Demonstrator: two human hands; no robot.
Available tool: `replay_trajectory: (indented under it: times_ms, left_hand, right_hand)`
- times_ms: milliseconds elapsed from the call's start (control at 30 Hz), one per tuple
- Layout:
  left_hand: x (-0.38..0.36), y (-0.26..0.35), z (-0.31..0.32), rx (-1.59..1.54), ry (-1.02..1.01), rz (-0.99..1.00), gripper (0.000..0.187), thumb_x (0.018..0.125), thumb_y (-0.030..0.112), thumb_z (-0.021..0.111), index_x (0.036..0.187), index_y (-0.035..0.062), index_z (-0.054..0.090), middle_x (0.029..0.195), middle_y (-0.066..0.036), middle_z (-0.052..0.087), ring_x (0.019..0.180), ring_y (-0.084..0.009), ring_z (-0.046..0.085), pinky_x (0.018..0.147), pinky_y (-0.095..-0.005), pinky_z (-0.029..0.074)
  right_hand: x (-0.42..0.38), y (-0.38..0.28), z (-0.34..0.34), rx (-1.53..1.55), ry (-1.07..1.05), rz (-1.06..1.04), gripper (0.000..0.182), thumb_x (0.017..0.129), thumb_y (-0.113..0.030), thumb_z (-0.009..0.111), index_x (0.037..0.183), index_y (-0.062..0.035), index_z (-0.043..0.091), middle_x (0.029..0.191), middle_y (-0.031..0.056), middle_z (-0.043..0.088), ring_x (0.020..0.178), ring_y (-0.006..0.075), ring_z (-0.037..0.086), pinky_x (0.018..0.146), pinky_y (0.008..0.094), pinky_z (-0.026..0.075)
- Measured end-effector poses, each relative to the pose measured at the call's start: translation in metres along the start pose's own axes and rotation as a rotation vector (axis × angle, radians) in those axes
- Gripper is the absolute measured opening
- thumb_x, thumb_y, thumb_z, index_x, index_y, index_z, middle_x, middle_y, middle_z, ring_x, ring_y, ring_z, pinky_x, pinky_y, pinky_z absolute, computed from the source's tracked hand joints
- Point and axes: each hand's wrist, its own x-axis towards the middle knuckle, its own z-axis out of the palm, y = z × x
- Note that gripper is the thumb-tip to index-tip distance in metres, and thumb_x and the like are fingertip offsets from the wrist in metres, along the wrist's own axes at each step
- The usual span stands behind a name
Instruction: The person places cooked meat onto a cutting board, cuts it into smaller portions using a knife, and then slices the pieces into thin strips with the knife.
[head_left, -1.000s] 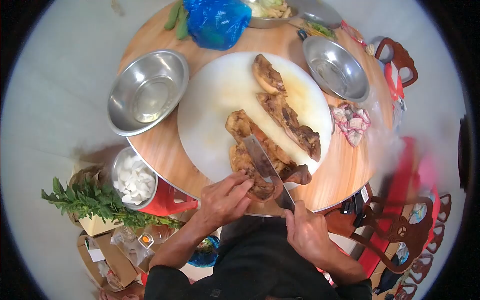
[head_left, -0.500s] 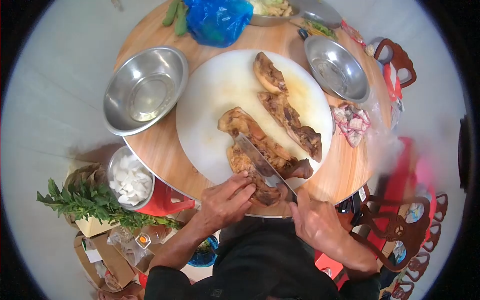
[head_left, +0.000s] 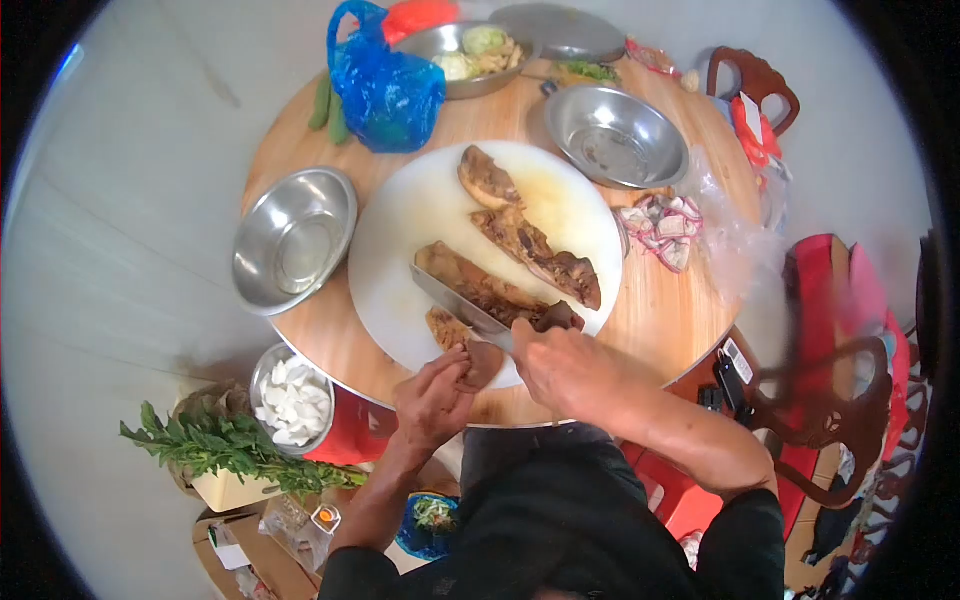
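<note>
My right hand [head_left: 550, 365] is wrapped round the handle of a knife [head_left: 460, 302], whose blade lies along the near side of a browned meat piece [head_left: 480, 285] on the round white board [head_left: 390, 260]. My left hand [head_left: 435, 395] has its fingers closed on a smaller meat piece [head_left: 480, 367] at the board's near edge. Farther back on the board lie a long dark meat strip [head_left: 540, 255] and a short meat piece [head_left: 488, 178].
Around the board on the round wooden table [head_left: 670, 330] are a left metal bowl [head_left: 300, 240], a right metal bowl [head_left: 615, 135], a blue bag [head_left: 390, 100], a crumpled cloth [head_left: 662, 228] and a bowl of vegetables [head_left: 465, 60]. A chair [head_left: 850, 430] stands at the right.
The view has shifted. The knife has moved away from the near meat piece to the larger one's near side, and the near piece is now separate, drawn toward me by my left hand.
</note>
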Motion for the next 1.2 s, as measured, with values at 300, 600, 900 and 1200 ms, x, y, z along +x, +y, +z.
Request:
replay_trajectory:
  times_ms: [300, 600, 900, 1200]
  left_hand:
    - [0.052, -0.012, -0.044, -0.622, 0.551, -0.692, 0.032, 0.107, 0.016, 0.073, 0.132, -0.0029, 0.068, 0.115, -0.008, 0.074, 0.101, -0.0147, 0.072, 0.087, -0.04, 0.07]
    - [0.221, -0.061, -0.025, -0.047, 0.04, -0.455, 0.041, 0.093, 0.031, 0.085, 0.123, 0.0033, 0.078, 0.106, -0.018, 0.082, 0.096, -0.0271, 0.08, 0.084, -0.0409, 0.061]
    - [0.229, -0.09, -0.016, 0.268, -0.641, -0.604, 0.074, 0.082, 0.054, 0.092, 0.13, 0.0014, 0.075, 0.111, -0.02, 0.08, 0.101, -0.0346, 0.077, 0.09, -0.0443, 0.06]
    - [0.186, -0.09, -0.024, 0.053, -0.602, -0.544, 0.055, 0.085, 0.025, 0.087, 0.131, -0.0011, 0.071, 0.105, -0.015, 0.076, 0.092, -0.0242, 0.073, 0.078, -0.0404, 0.06]
  right_hand:
    - [-0.098, -0.001, -0.039, -0.068, -0.211, 0.115, 0.022, 0.099, -0.008, 0.062, 0.113, 0.0075, 0.058, 0.07, 0.0252, 0.07, 0.068, 0.0473, 0.074, 0.063, 0.0578, 0.058]
    - [-0.138, 0.047, -0.058, 0.308, 0.045, 0.347, 0.016, 0.104, -0.009, 0.068, 0.099, 0.0047, 0.061, 0.077, 0.0308, 0.067, 0.077, 0.0545, 0.067, 0.066, 0.0546, 0.052]
    - [-0.145, 0.084, -0.045, 0.529, 0.075, 0.526, 0.022, 0.109, -0.015, 0.064, 0.1, 0.0042, 0.059, 0.067, 0.0205, 0.06, 0.059, 0.0334, 0.064, 0.062, 0.045, 0.052]
    - [-0.133, 0.078, -0.028, 0.715, 0.136, 0.595, 0.029, 0.115, -0.023, 0.061, 0.098, 0.0011, 0.056, 0.068, 0.0029, 0.056, 0.057, 0.0071, 0.053, 0.05, 0.031, 0.045]
